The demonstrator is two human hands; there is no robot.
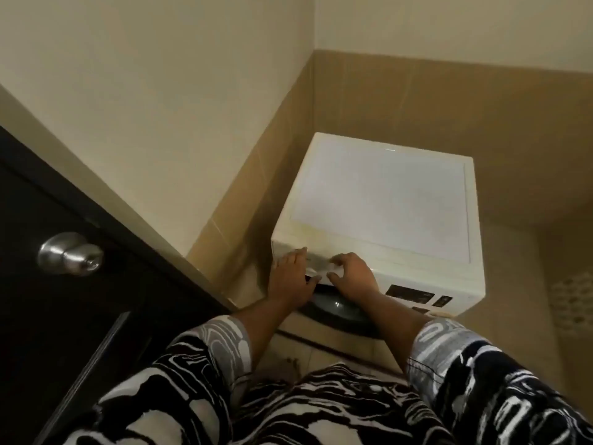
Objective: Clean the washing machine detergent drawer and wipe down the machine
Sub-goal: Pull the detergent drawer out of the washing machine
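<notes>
Detergent drawer (317,268) sits shut at washing machine (385,194) front top-left; right hand (353,276) fingers curl pinching its front, probably to pull, left hand (288,279) fingers straight, bracing machine.

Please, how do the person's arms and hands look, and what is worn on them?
Both arms wear loose elbow-length sleeves: the left sleeve and the right sleeve carry a swirling black, white and grey print. Forearms are bare. The left hand and right hand have no gloves; no watch or ring is visible.
</notes>
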